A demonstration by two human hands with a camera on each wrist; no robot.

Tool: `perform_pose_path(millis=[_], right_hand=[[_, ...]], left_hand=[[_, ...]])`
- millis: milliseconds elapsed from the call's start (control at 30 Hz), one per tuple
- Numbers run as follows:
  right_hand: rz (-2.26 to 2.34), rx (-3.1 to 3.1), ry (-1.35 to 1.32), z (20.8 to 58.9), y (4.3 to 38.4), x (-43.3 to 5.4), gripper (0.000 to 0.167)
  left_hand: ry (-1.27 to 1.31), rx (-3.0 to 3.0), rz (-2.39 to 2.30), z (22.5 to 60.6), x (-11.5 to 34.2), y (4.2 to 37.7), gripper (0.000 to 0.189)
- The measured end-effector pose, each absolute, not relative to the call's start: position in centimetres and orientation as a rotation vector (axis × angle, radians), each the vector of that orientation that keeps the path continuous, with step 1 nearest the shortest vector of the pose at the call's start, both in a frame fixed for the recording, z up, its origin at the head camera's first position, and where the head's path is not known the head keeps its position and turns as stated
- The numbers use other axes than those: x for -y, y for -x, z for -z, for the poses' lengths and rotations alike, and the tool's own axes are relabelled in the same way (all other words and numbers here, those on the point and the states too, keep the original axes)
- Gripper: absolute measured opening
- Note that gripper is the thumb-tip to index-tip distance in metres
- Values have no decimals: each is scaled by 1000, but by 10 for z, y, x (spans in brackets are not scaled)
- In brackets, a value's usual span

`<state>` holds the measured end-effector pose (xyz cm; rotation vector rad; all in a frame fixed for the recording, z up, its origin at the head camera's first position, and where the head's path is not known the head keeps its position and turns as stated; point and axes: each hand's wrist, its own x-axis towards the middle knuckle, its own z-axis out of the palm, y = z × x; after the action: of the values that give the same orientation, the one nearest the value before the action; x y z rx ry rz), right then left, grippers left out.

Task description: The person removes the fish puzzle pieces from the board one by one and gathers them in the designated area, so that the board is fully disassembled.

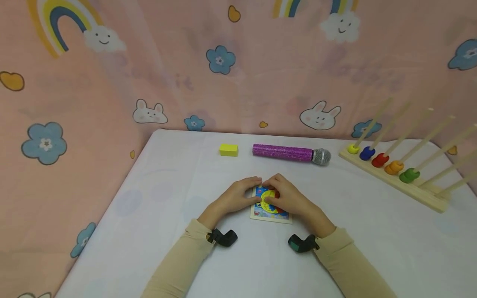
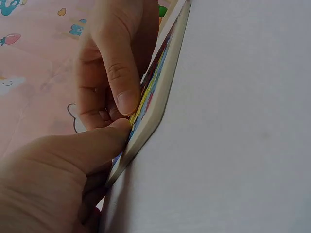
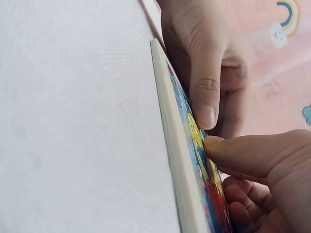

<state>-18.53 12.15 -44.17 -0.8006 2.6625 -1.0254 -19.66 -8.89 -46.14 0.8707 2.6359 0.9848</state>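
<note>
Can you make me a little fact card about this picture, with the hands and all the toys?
Left hand: holds the flat, pale-edged, colourful picture board, thumb over its picture
Right hand: holds the same board, thumb over its picture
Behind the board: bright yellow rectangular block; sparkly purple microphone with silver head
Far right: pale wooden peg stand, beads on five pegs

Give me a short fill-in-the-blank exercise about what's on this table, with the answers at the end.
1. The glittery microphone handle is coloured ____.
2. The small block left of it is ____.
3. The left hand and right hand hold a picture board at a ____ tabletop.
4. On the peg stand, the blue rings and orange rings have ____ ones between them.

Missing words: purple; yellow; white; red.
</note>
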Motion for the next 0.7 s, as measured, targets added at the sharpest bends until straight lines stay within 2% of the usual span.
perform_pose_path(millis=[333,700], right_hand=[[993,-2694,817,445,184,-118,36],[1077,-2604,612,444,188,-114,37]], left_hand=[[-868,-2647,-914,459,90,196,58],[-881,-2643,-938,459,90,196,59]])
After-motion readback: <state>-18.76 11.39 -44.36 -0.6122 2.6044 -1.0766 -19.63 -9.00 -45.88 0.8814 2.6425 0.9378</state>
